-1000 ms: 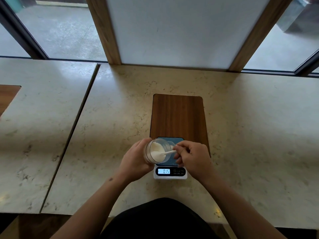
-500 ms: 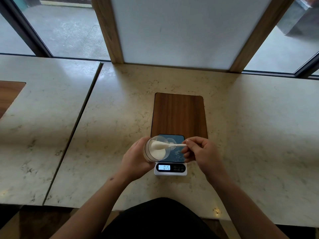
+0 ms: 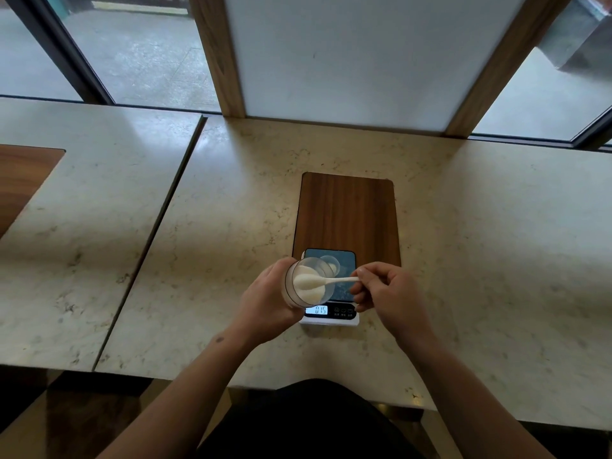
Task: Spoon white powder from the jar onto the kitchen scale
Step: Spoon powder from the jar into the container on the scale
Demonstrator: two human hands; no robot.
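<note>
Your left grip (image 3: 265, 301) is wrapped closed around the clear jar (image 3: 306, 286), holding it tilted with its mouth turned toward your right, above the left edge of the kitchen scale (image 3: 331, 286); your right grip (image 3: 385, 291) pinches the handle end of a white spoon (image 3: 323, 281) between thumb and fingers, with the bowl of the spoon inside the jar mouth and heaped with white powder (image 3: 306, 281). More powder lies banked in the jar below it. The scale sits on the counter (image 3: 480, 260), its far end overlapping a dark wooden inlay (image 3: 347, 213), and its lit display (image 3: 320, 310) faces you; the digits are too blurred to read with certainty. The counter is pale, veined stone, split by a dark seam to your left, with a second wood panel (image 3: 23, 180) at the far left edge. Beyond it stand a white panel framed by wooden posts (image 3: 218, 54) and glass looking onto a grey paved floor outside.
</note>
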